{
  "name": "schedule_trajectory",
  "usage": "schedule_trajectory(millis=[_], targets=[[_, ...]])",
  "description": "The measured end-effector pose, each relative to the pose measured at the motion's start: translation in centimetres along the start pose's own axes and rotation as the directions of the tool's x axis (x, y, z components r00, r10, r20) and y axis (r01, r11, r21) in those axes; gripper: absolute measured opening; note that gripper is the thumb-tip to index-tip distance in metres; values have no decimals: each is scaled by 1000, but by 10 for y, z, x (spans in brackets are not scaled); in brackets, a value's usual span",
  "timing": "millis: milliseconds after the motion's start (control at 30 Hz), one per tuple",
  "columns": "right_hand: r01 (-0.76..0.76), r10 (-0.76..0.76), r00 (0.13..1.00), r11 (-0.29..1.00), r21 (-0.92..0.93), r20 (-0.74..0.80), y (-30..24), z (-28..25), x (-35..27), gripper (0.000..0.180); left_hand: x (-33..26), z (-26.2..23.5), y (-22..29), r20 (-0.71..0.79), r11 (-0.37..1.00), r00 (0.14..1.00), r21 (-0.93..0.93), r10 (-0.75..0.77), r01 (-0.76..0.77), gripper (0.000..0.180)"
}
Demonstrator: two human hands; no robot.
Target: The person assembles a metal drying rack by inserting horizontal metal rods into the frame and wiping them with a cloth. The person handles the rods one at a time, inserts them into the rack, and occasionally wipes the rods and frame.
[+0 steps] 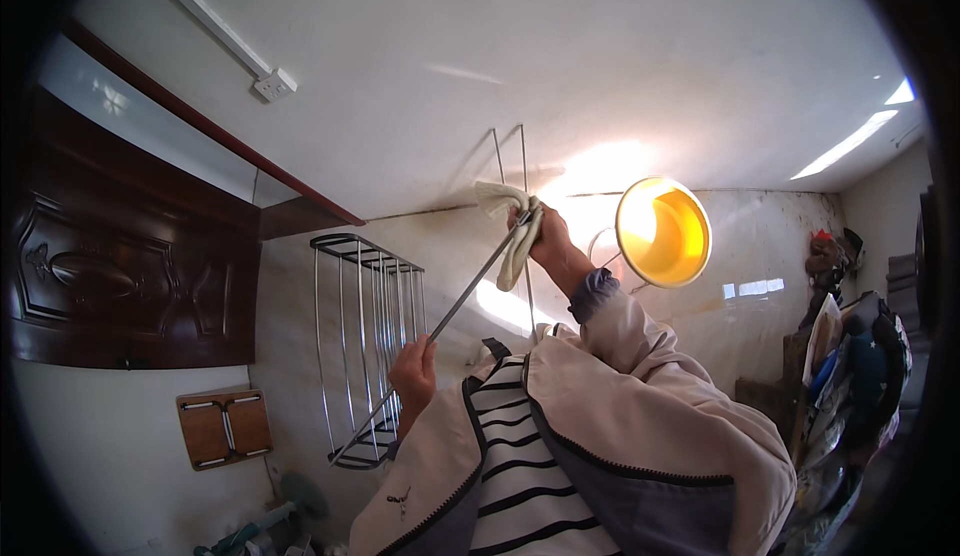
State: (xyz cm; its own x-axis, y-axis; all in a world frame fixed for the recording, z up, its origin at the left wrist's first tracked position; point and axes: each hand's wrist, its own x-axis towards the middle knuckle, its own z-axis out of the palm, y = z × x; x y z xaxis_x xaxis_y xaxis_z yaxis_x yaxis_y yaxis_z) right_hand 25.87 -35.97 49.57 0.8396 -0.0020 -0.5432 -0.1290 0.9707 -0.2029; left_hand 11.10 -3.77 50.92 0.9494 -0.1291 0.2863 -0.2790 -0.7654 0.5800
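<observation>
My left hand (412,376) is closed round a thin grey metal rod (466,298) that slants from lower left to upper right. At the rod's upper end my right hand (556,244) grips a pale cream cloth (515,256), folded round the metal there. Two thin metal bars (524,161) rise beyond the cloth toward the wall, and another thin length runs down below it. How these bars join the rod is hidden by the cloth and fingers.
A yellow basin (692,236) is raised to the right of my right hand. Left of the rod stands a metal rack (362,301) with upright bars. A small folding stool (225,428) and a dark carved door (110,266) are farther left. Bundled items (855,376) crowd the far right.
</observation>
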Motion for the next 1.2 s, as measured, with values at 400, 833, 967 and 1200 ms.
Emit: schedule_trajectory(millis=[400, 833, 967, 1200], targets=[[-135, 188, 943, 970, -201, 276, 15, -25, -18, 47, 14, 19, 14, -71, 983, 988, -134, -139, 129, 21], [157, 254, 885, 626, -764, 390, 83, -14, -59, 48, 31, 26, 33, 150, 924, 959, -264, -242, 275, 24], [133, 96, 971, 548, -826, 220, 95, 0, -56, 35, 34, 19, 36, 243, 938, 945, -216, -218, 272, 26], [283, -378, 925, 623, -729, 37, 49, -28, 19, 40, -7, -36, 13, 361, 928, 896, -162, -260, 335, 27]])
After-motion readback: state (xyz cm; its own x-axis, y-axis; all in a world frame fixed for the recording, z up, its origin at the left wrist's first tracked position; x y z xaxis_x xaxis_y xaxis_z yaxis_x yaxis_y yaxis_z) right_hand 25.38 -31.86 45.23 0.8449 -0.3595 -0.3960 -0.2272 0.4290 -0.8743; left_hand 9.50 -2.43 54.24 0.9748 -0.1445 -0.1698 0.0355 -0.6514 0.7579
